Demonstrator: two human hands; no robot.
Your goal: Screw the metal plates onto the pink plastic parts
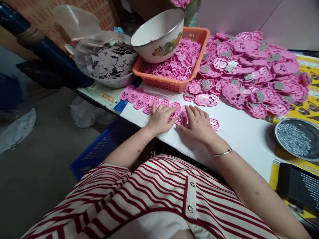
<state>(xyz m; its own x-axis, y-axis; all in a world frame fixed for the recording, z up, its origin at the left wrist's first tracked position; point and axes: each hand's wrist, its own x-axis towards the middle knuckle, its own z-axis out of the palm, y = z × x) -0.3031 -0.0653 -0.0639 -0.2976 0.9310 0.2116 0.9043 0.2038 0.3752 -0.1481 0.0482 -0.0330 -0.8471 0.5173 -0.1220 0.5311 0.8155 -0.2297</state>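
Note:
A row of pink plastic shells (143, 100) lies on the white work surface, running from the far left to under my hands. My left hand (161, 120) rests over the middle of this row, fingers spread and touching several shells. Close to its right, my right hand (199, 123) lies over the row's right part, its fingers stretched out. One pink shell (183, 116) shows between the two hands, beside my right fingers. Another shell (214, 124) peeks out to the right of my right hand. What lies under both palms is hidden.
Behind the row, an orange basket (161, 83) holds small pink parts, with an enamel bowl (159, 49) on top. A clear bowl (82, 63) of grey pieces stands left. Pink casings (249, 73) are heaped right, near a metal bowl of screws (294, 139) and a black tray (286, 179).

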